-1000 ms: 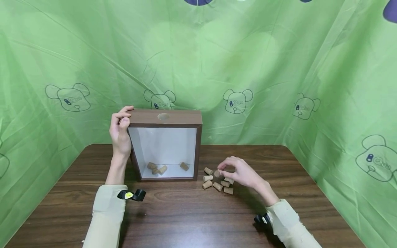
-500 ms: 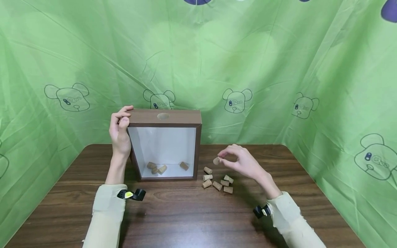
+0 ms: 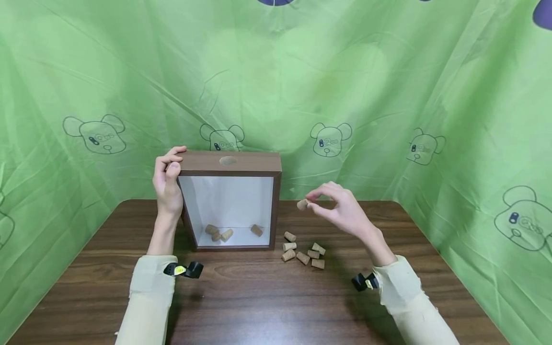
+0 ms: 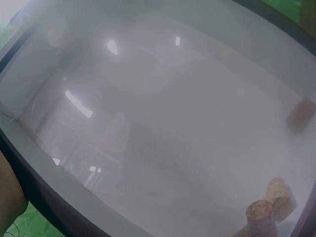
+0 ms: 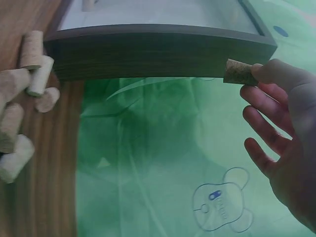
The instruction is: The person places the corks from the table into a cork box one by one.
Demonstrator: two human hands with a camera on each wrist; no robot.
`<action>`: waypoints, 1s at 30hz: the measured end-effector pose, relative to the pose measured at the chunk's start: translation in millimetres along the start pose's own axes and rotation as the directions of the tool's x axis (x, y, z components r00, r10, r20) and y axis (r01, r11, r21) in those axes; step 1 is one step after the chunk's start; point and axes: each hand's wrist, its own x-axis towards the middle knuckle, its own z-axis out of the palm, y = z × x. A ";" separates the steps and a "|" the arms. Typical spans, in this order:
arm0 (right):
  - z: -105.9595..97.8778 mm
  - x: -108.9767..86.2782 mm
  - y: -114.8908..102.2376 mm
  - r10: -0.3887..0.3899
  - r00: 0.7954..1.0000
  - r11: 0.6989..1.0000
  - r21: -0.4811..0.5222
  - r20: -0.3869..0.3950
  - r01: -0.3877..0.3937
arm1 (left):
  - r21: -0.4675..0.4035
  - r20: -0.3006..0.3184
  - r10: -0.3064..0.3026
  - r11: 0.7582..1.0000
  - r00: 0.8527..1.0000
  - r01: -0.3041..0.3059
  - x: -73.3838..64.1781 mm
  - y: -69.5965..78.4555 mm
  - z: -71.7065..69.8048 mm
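Observation:
A brown-framed shadow box [image 3: 230, 165] with a clear front and a round hole in its top stands upright on the table. Several corks [image 3: 256, 230] lie on its floor; two clear ones show low in the left wrist view [image 4: 260, 210]. My left hand [image 3: 167, 187] grips the box's upper left corner, thumb at the front. Between thumb and forefinger, my right hand [image 3: 340, 208] pinches a cork [image 5: 239, 72], raised above the table to the right of the box. Below that hand, several loose corks [image 3: 303, 258] lie in a cluster beside the box.
The brown wooden table [image 3: 258, 302] ends at a back edge against a green curtain [image 3: 366, 86] printed with bear heads. The curtain also rises on both sides. Black wrist cameras [image 3: 185, 270] sit on both sleeves.
My right hand has lifted one cork out of the cluster and carried it upward. The left hand and the box have stayed in place.

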 end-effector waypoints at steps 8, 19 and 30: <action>-7.9 18.5 -11.0 -0.067 0.997 0.997 0.024 -0.045 0.068 | 0.004 0.001 -0.007 1.000 1.000 0.007 -0.4 -0.6 -1.8; -16.6 45.2 -29.1 -0.176 0.981 0.983 0.028 -0.083 0.179 | -0.001 0.006 0.006 1.000 1.000 -0.006 2.0 -0.4 -0.4; -15.6 71.9 -44.2 -0.272 0.957 0.961 0.030 -0.103 0.276 | 0.003 0.009 -0.016 1.000 1.000 0.016 2.3 8.4 5.1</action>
